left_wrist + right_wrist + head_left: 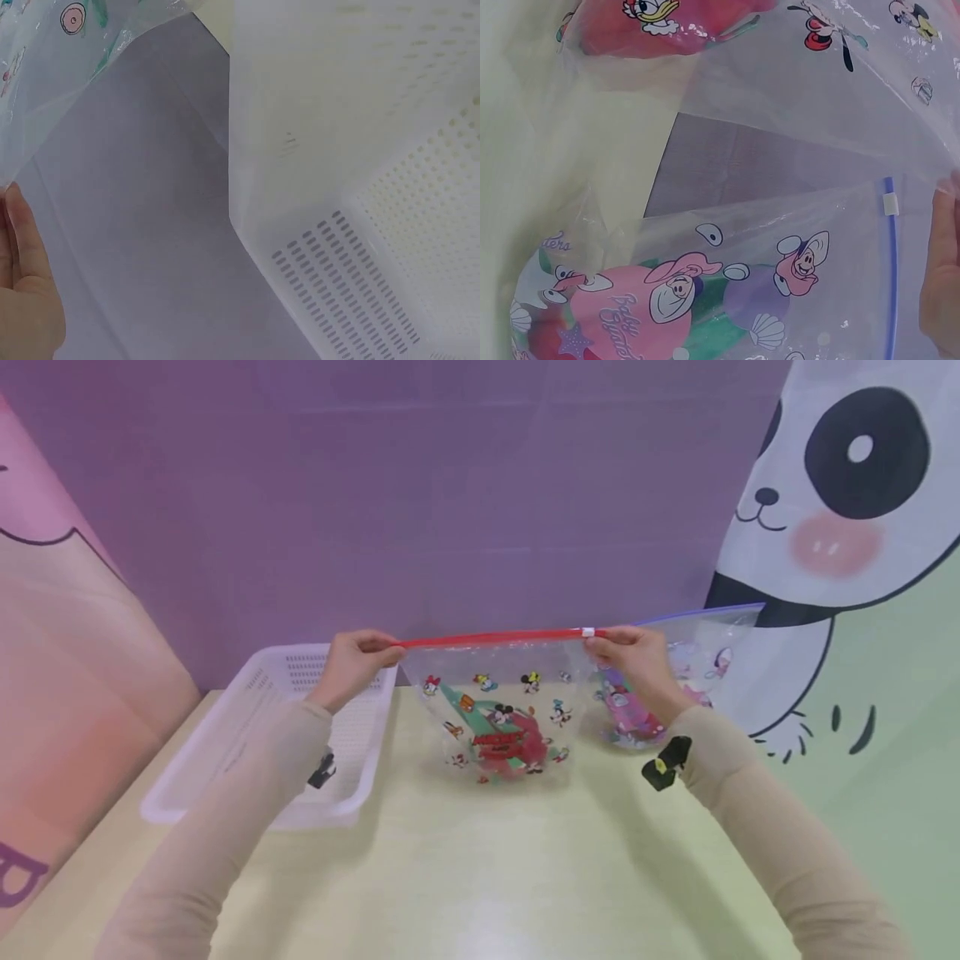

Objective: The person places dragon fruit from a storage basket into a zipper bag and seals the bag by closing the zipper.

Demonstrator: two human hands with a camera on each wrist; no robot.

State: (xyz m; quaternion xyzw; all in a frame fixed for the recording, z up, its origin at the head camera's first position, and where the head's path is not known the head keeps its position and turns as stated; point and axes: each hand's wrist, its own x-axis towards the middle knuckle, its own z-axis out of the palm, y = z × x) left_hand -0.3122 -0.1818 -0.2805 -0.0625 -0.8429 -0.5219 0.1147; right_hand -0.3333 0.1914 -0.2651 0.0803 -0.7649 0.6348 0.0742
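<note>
A clear zip bag (517,710) printed with cartoon figures hangs upright by its red zip strip, its lower part close to the table. Red and green items show through its plastic. My left hand (356,664) pinches the strip's left end. At the other end, beside the white slider (588,632), my right hand (637,662) pinches the top corner. Behind that hand stands a second clear bag (780,292) with a blue zip strip, holding red, green and purple items. In the left wrist view, my left fingers (26,232) touch the bag's edge.
A white perforated plastic basket (360,760) sits on the left of the light wooden table (480,877), partly behind my left forearm. A purple cloth wall (420,510) rises at the table's back, and a panda-print curtain (885,635) borders the right side.
</note>
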